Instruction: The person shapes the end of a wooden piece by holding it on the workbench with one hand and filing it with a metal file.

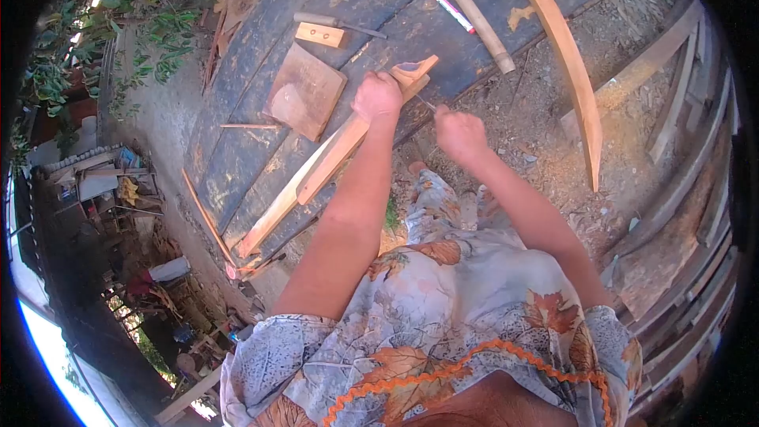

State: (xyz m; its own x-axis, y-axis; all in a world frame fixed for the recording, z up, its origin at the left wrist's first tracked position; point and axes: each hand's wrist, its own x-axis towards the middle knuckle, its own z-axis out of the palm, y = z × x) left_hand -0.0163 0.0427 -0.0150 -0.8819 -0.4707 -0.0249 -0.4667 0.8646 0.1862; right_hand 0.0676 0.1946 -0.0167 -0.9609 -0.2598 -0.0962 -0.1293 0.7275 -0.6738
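Observation:
My left hand (pixel 377 97) is closed around a long shaped wooden piece (pixel 336 160), near its carved upper end. That piece lies slantwise along a second pale wooden strip on the dark plank table (pixel 261 103). My right hand (pixel 461 136) is closed on a thin tool (pixel 425 102) with a narrow metal shaft. Its handle is hidden in my fist, and its tip points at the edge of the wood beside my left hand. To the left of my left hand lies a square wooden board (pixel 306 92).
A drilled wood block (pixel 319 35), a wooden-handled tool (pixel 316 20), a red-and-white marker (pixel 450 9) and a round stick (pixel 472 16) lie on the table. At right, a curved wooden strip (pixel 567 55) overhangs the table edge. Timber (pixel 672 198) is stacked farther right.

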